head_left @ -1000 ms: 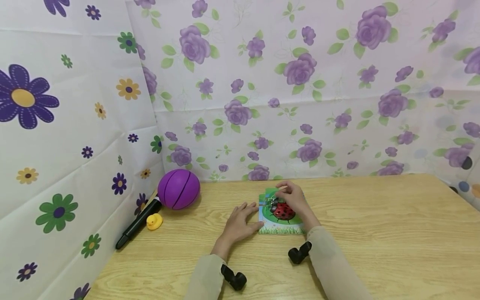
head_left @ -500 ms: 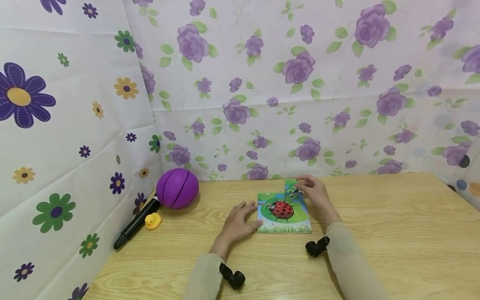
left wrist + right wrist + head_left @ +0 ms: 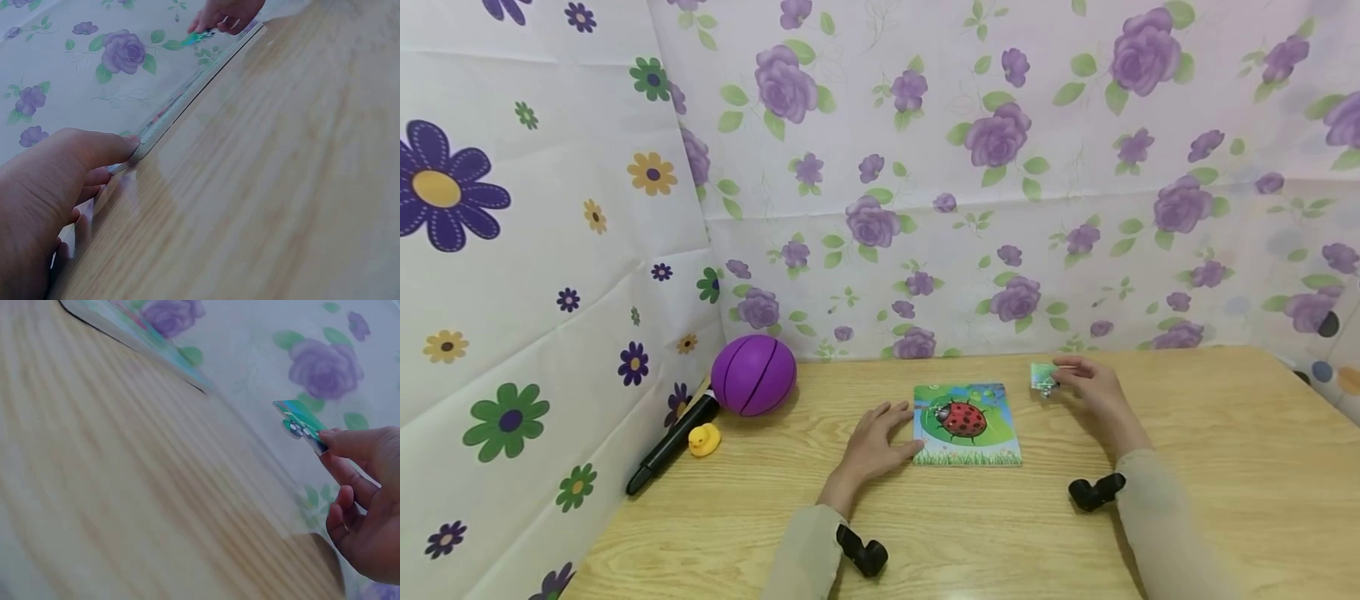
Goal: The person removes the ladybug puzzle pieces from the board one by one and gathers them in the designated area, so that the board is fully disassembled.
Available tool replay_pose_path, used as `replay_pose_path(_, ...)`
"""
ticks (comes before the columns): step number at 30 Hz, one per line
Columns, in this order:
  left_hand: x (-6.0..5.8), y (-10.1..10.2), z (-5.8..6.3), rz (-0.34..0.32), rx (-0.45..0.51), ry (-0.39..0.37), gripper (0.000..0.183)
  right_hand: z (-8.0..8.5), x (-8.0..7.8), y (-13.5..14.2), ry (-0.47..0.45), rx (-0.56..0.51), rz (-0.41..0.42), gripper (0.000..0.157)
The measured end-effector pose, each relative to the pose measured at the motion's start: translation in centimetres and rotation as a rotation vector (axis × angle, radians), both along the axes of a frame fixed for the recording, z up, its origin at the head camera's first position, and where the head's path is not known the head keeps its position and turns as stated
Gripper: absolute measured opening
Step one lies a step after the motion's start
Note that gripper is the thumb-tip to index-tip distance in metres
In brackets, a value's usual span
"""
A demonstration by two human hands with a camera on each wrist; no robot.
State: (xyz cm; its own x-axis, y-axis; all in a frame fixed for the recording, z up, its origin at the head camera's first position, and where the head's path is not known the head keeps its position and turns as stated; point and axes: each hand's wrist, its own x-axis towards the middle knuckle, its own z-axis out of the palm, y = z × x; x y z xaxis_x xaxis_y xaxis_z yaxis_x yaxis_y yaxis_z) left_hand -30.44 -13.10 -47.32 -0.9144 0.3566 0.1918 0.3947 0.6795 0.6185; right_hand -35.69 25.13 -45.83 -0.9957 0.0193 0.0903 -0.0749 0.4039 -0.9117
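A square ladybug puzzle board (image 3: 966,450) lies flat on the wooden table in the head view. At its left side rests my left hand (image 3: 872,450), thumb at the near corner and fingertips by the far one. The left wrist view has that thumb (image 3: 119,149) against the board's edge (image 3: 187,100). To the right of the board, my right hand (image 3: 1093,387) pinches a green puzzle piece (image 3: 1042,377) between thumb and fingers. Seen from the right wrist, the piece (image 3: 301,425) is held up in the air, a knob sticking out on one side.
On the left stand a purple ball (image 3: 755,375), a black marker-like stick (image 3: 673,443) and a yellow rubber duck (image 3: 704,439). Flowered cloth (image 3: 880,167) hangs behind the table (image 3: 985,533) and along its left side.
My right hand has carried the puzzle piece from over the board off to the right, uncovering the ladybug picture. My left hand has stayed at the board's left edge.
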Motion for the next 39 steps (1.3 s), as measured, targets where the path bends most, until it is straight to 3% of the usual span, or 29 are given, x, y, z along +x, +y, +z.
replay_pose_path(6, 0.0, 0.0, 0.1, 0.003, 0.001, -0.002, 0.058, -0.4, 0.4, 1.9, -0.028, 0.038, 0.001, 0.059)
replay_pose_path(11, -0.1, 0.0, 0.1, -0.006, 0.002, 0.005, 0.059, -0.6, -0.1, 1.5, 0.012, 0.086, 0.007, 0.051)
replay_pose_path(17, -0.2, 0.0, 0.1, -0.011, 0.011, 0.006, 0.058, -1.0, -0.6, 0.7, 0.052, 0.207, -0.041, 0.039)
replay_pose_path(27, -0.4, 0.1, 0.3, -0.009, 0.002, 0.013, 0.058, -1.1, -0.8, 0.8, 0.024, 0.293, -0.060, 0.035)
replay_pose_path(32, -0.5, 0.1, 0.1, -0.013, 0.003, 0.012, 0.058, -0.8, -0.7, 1.0, -0.005, 0.266, -0.048, 0.045)
replay_pose_path(39, -0.1, 0.1, 0.0, -0.016, 0.011, 0.010, 0.059, -0.5, -0.1, 0.3, -0.017, 0.113, -0.065, 0.049)
